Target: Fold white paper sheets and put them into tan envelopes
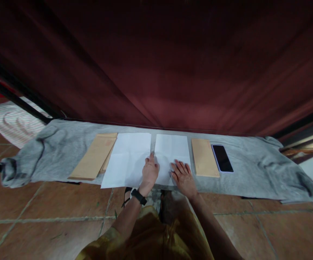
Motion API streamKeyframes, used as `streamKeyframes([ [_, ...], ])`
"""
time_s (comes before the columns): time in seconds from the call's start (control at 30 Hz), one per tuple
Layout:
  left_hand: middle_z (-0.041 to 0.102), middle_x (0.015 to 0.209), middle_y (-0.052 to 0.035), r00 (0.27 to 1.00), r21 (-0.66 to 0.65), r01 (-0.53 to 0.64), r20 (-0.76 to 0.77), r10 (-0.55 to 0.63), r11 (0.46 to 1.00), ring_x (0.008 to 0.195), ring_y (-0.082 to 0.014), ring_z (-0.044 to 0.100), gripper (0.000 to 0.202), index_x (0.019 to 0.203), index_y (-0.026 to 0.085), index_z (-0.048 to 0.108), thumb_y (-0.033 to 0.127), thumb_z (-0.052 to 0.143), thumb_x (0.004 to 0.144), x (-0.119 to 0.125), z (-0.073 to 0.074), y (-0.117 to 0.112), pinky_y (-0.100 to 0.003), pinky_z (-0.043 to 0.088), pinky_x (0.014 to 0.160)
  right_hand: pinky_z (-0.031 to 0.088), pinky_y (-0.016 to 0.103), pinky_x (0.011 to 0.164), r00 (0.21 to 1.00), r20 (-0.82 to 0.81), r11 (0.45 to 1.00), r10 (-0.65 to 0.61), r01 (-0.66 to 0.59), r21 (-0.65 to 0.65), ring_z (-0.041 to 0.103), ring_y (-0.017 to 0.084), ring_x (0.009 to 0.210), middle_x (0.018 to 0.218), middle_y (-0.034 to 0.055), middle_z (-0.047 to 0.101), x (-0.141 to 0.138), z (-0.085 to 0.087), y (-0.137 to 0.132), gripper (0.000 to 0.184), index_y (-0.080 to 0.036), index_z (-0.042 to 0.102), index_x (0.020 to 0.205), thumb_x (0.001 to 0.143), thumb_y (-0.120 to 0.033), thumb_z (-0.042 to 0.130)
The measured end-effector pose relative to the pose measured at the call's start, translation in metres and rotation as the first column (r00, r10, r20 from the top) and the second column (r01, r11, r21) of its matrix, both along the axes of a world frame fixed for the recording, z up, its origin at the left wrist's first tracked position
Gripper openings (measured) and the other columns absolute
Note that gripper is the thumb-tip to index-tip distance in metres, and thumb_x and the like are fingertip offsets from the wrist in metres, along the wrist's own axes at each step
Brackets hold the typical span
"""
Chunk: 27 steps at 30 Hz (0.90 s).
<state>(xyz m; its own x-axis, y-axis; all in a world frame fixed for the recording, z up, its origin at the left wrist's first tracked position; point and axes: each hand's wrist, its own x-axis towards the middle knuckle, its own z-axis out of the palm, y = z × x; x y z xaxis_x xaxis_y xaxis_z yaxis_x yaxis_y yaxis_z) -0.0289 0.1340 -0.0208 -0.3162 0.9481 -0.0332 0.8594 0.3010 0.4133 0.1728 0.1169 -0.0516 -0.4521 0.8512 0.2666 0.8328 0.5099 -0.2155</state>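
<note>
Two white sheets of paper lie side by side on a grey cloth, a larger left sheet (128,155) and a narrower right sheet (171,146). At the inner edges of both sheets rests my left hand (149,172), its index finger stretched forward near the gap and nothing visible in its grasp. It has a dark wristband on the wrist. My right hand (183,177) is spread flat over the lower right part of the right sheet, fingers apart. Left of the paper are several overlapping brown envelopes (93,155). Another brown envelope stack (205,157) sits to the right.
A smartphone (223,158) lies beyond the right envelopes. The grey cloth (254,164) covers a long narrow surface, bunched at its ends. Behind it hangs a dark red curtain (172,72). Dark metal bars (16,97) stand at the left, near a striped cloth (16,121).
</note>
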Motion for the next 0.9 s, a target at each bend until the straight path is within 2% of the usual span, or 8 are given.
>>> streamKeyframes([
  [0.23, 0.066, 0.114, -0.0114, 0.991, 0.063, 0.010, 0.130, -0.018, 0.998, 0.089, -0.0195, 0.071, 0.060, 0.144, 0.016, 0.053, 0.005, 0.054, 0.084, -0.007, -0.005, -0.004, -0.031, 0.059, 0.088, 0.029, 0.051, 0.123, 1.000, -0.003, 1.000, 0.005, -0.005, -0.017, 0.043, 0.026, 0.146, 0.157, 0.0083, 0.049, 0.001, 0.003, -0.005, 0.043, -0.025, 0.054, 0.147, 0.106, -0.035, 0.044],
  [0.47, 0.064, 0.118, -0.0131, 0.982, 0.144, 0.060, 0.169, -0.084, 0.988, 0.095, -0.0206, 0.070, 0.052, 0.132, 0.015, 0.062, 0.002, 0.051, 0.083, -0.008, -0.009, -0.010, -0.036, 0.059, 0.096, 0.033, 0.050, 0.121, 0.999, -0.015, 0.999, 0.028, -0.028, -0.021, 0.043, 0.026, 0.146, 0.157, 0.0082, 0.048, 0.009, 0.004, -0.016, 0.042, -0.025, 0.055, 0.146, 0.106, -0.033, 0.044],
  [0.63, 0.063, 0.118, -0.0128, 0.986, 0.171, 0.125, 0.090, -0.142, 0.977, 0.092, -0.0190, 0.069, 0.048, 0.132, 0.014, 0.062, 0.005, 0.049, 0.087, -0.008, -0.007, -0.015, -0.033, 0.060, 0.091, 0.035, 0.048, 0.121, 0.998, -0.057, 0.999, 0.033, -0.035, -0.028, 0.044, 0.025, 0.146, 0.156, 0.0095, 0.050, 0.015, 0.001, -0.018, 0.043, -0.021, 0.055, 0.146, 0.106, -0.031, 0.042],
  [0.77, 0.063, 0.119, -0.0118, 0.983, 0.170, 0.171, 0.039, -0.180, 0.970, 0.090, -0.0170, 0.068, 0.050, 0.136, 0.015, 0.059, 0.003, 0.040, 0.090, -0.006, -0.001, -0.016, -0.030, 0.059, 0.089, 0.036, 0.048, 0.121, 0.996, -0.093, 1.000, -0.009, 0.006, -0.030, 0.042, 0.025, 0.147, 0.155, 0.0117, 0.051, 0.013, 0.003, -0.009, 0.046, -0.017, 0.052, 0.148, 0.106, -0.032, 0.040],
  [0.9, 0.065, 0.118, -0.0140, 0.973, 0.127, 0.195, -0.150, -0.176, 0.972, 0.098, -0.0225, 0.067, 0.046, 0.134, 0.015, 0.062, 0.008, 0.039, 0.094, -0.003, 0.009, -0.018, -0.037, 0.056, 0.094, 0.036, 0.048, 0.120, 0.995, -0.076, 0.997, -0.068, 0.065, -0.039, 0.040, 0.026, 0.148, 0.156, 0.0104, 0.049, 0.006, 0.008, 0.005, 0.047, -0.018, 0.051, 0.149, 0.107, -0.031, 0.037],
])
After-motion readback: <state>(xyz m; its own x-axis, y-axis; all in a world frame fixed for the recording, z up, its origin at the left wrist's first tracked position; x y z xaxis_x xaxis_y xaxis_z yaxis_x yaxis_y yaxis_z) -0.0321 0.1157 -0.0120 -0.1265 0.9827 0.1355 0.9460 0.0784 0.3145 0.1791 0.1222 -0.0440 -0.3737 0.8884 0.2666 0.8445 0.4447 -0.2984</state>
